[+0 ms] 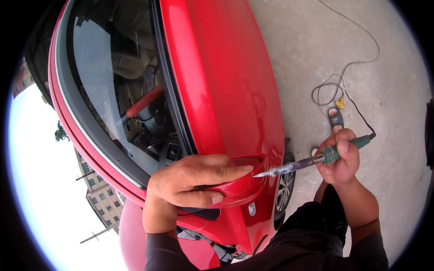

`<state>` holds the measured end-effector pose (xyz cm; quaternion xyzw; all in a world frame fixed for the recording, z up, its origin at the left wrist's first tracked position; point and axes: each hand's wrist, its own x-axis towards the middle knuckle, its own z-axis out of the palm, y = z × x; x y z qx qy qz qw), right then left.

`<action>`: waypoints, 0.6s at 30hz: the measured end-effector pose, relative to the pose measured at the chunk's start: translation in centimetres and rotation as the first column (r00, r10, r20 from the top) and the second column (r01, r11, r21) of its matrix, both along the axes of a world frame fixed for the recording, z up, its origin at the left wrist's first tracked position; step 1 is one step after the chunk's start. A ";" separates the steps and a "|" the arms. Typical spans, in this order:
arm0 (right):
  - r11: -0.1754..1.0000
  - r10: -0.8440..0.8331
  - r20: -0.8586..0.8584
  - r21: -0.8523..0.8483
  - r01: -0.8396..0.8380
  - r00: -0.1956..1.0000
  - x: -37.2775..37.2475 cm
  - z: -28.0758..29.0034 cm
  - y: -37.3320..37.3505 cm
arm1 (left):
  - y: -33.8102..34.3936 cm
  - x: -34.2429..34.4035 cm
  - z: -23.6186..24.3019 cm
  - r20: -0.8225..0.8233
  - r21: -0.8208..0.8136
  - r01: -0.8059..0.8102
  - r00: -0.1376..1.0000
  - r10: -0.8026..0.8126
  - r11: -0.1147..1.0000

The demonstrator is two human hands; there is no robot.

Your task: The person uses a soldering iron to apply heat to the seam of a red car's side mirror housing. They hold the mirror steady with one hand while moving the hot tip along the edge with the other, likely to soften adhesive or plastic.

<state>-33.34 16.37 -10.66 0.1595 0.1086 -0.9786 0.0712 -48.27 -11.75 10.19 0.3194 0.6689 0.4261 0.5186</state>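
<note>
Bending over a red car [212, 81], the person works at its side mirror housing [235, 192], which juts out beside the front window. The left hand [181, 180] lies partly open across that housing, fingers and thumb parted on the red surface. The right hand [341, 158] is closed around a soldering iron [291, 167] by its green handle; its pointed tip sits just beside the left fingertip, though I can't tell if it touches the housing. A dark cord [360, 114] trails over the concrete [384, 189].
</note>
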 end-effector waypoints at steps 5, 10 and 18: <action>0.999 -0.020 0.003 0.048 0.020 1.000 -0.2 0.2 -0.1 | 0.0 0.1 0.0 0.000 -0.014 -0.008 1.000 0.008 1.000; 0.998 -0.031 0.008 0.055 0.030 0.999 -0.5 0.3 0.0 | 0.1 0.0 0.0 0.015 -0.022 -0.008 1.000 0.008 1.000; 0.993 -0.028 -0.015 0.112 0.030 0.999 -1.1 0.7 0.2 | 0.0 0.9 -0.8 -0.038 0.055 -0.096 0.994 0.098 0.994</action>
